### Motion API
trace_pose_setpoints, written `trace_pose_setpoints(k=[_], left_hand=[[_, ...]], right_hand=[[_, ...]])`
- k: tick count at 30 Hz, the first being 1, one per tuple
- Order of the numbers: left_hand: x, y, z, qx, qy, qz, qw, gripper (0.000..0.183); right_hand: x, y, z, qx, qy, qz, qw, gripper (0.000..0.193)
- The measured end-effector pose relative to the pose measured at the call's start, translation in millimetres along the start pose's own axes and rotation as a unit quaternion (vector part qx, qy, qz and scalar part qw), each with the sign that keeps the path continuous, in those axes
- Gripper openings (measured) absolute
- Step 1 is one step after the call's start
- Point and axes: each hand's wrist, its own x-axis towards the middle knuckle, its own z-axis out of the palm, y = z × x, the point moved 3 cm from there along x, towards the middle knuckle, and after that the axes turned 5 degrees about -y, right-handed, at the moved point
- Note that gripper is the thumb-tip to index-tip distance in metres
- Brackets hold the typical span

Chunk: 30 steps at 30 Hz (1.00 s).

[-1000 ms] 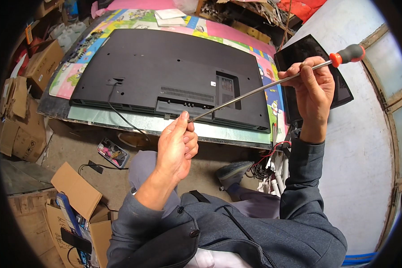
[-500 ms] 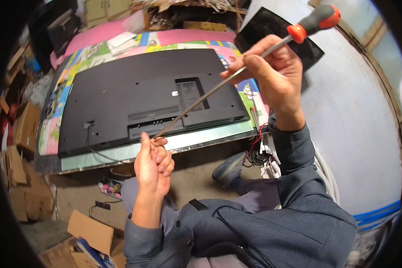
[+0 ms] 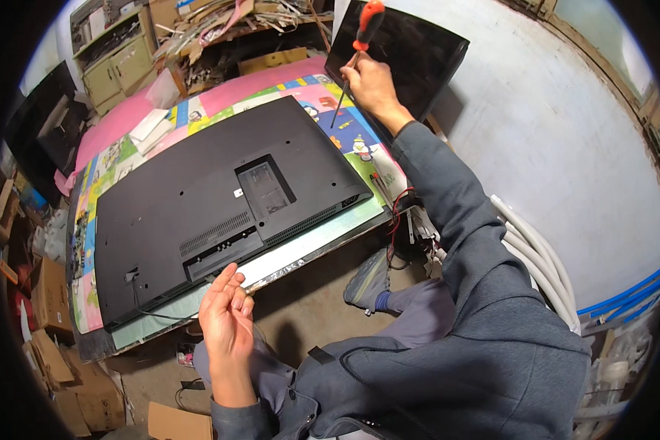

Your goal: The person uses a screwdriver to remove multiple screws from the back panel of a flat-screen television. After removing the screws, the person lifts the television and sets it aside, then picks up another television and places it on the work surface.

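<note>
A black flat-screen television (image 3: 143, 224) lies face down, its back panel up, on a table. My right hand (image 3: 375, 86) is raised beyond its far right corner, closed round the shaft of a long screwdriver (image 3: 369, 28) just below the red and black handle. The screwdriver's tip points down over the patterned cloth, apart from the television. My left hand (image 3: 227, 319) is palm up at the table's front edge, beside the television's socket recess. Its fingers are curled in toward the thumb; whatever they hold, if anything, is too small to make out.
A patterned cloth (image 3: 117, 158) and a pale green sheet (image 3: 279, 265) lie under the television. A dark screen (image 3: 429, 55) leans at the back right. Red and black wires (image 3: 396, 220) hang off the right corner. White tubing (image 3: 539, 275) stands by the wall, and cardboard boxes (image 3: 51, 293) at left.
My right hand has swung the screwdriver away from my left hand, out to the far side of the table. My left hand has stayed near the front edge. The head view has turned.
</note>
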Motion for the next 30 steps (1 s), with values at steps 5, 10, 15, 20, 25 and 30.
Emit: trace_pose_setpoints(k=[5,10,15,20,25,30], left_hand=[[1.2,2.5,4.4,0.004,-0.015,-0.004,1.000,0.030],[0.7,4.4,8.4,0.016,-0.006,-0.009,1.000,0.026],[-1.9,4.7,14.3,0.032,-0.007,-0.004,0.999,0.032],[-6.0,7.5,16.7,0.037,-0.003,0.004,0.999,0.034],[-8.4,8.4,19.1,0.024,0.011,0.007,1.000,0.035],[-7.3,8.4,21.9,0.021,0.028,0.009,0.999,0.034]], right_hand=[[-1.4,25.3,27.7,0.003,-0.016,0.038,0.999,0.017],[2.6,28.7,46.0,-0.023,-0.041,0.049,0.998,0.022],[2.4,42.0,66.1,-0.032,-0.068,0.063,0.995,0.022],[1.1,42.4,79.3,-0.034,-0.067,0.056,0.996,0.019],[16.5,50.2,86.7,0.019,-0.150,0.115,0.982,0.018],[28.4,64.6,93.1,0.035,-0.168,0.127,0.977,0.019]])
